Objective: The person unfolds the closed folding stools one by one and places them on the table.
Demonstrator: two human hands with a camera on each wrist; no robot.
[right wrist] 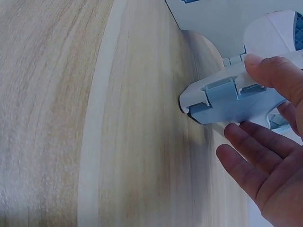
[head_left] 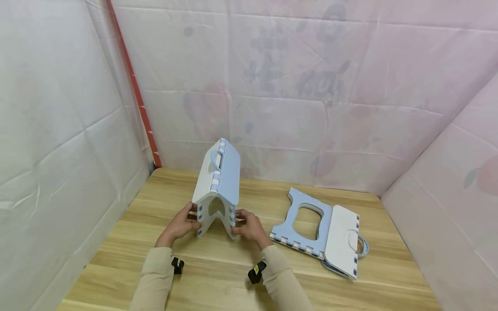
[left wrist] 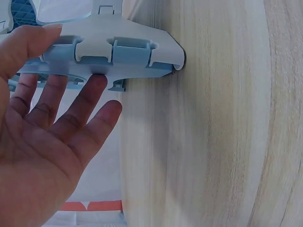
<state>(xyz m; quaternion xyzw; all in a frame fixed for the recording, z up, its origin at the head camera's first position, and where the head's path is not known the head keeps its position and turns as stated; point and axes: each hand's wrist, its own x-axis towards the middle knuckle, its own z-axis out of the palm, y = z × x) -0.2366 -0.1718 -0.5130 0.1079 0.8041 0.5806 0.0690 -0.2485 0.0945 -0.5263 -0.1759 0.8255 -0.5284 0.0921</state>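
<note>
A white and light-blue folding step stool [head_left: 229, 170] stands half folded on the table, its top bent into a roof-like ridge with a carry handle [head_left: 214, 160] along it. My left hand [head_left: 180, 224] holds the left leg panel [left wrist: 106, 47] between thumb and fingers, thumb on the white inner side. On the opposite side, my right hand [head_left: 252, 226] grips the other leg panel [right wrist: 222, 97] in the same way, fingertips at its blue outer face. The panels' lower edges meet the wood in both wrist views.
To the right lies a second folding stool [head_left: 342, 237], white and blue, with a cut-out leg panel and a handle. White printed sheeting [head_left: 272, 86] hangs behind and on both sides of the wooden table [head_left: 218, 276]. A red strip [head_left: 134, 82] runs down the back left corner.
</note>
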